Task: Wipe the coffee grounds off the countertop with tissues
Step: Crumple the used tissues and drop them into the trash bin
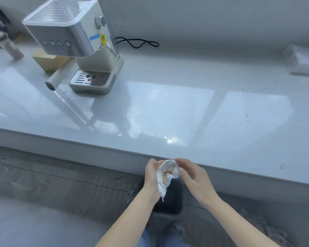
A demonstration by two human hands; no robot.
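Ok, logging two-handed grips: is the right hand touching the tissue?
Touching. The head view shows the right hand with its fingertips pinching the upper edge of the tissue.

Both hands hold stained tissue [166,175] off table [168,113] edge, above bin [169,202]: left hand [152,177] grips, right hand [194,177] pinches top.

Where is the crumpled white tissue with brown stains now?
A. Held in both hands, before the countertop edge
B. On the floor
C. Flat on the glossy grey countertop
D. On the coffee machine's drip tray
A: the left hand grips the crumpled white tissue and the right hand pinches its top, above a dark bin.
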